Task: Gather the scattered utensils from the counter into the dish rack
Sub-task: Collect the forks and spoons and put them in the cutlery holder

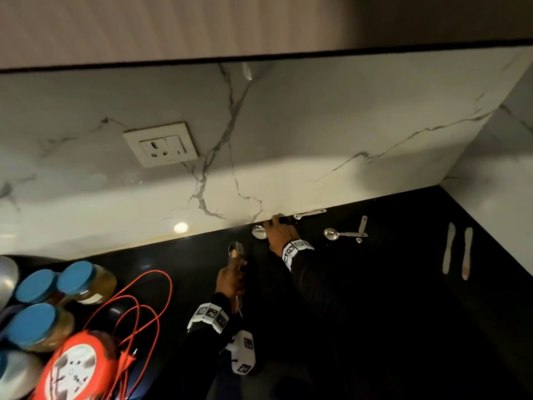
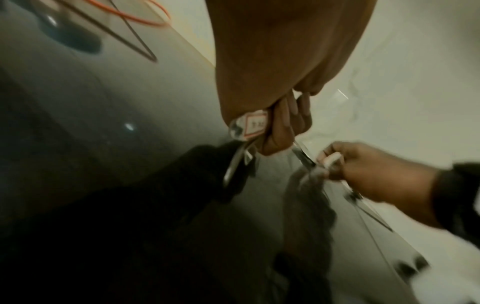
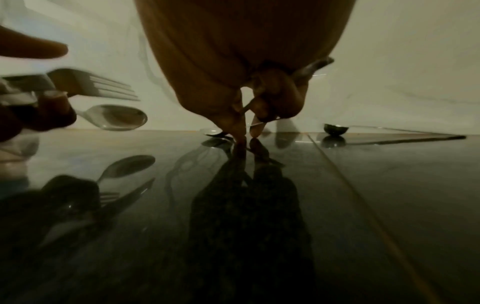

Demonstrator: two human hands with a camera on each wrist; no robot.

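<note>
My left hand (image 1: 230, 280) grips a bundle of cutlery (image 1: 237, 251) upright over the black counter (image 1: 389, 298); the right wrist view shows a fork (image 3: 93, 86) and a spoon (image 3: 116, 117) in it. My right hand (image 1: 281, 233) reaches to the wall's foot, where a steel spoon (image 1: 259, 231) lies. Its fingertips touch the counter and pinch that spoon's handle (image 3: 250, 107), with the bowl (image 3: 211, 131) still resting down. Steel measuring spoons (image 1: 331, 234) lie to the right, one (image 1: 310, 212) against the wall. No dish rack is in view.
Two flat pale spatulas (image 1: 448, 249) lie near the right wall. Jars with blue lids (image 1: 37, 324) and an orange cable reel (image 1: 78, 368) with loose orange cord (image 1: 150, 287) crowd the left. A wall socket (image 1: 161, 144) sits in the marble backsplash.
</note>
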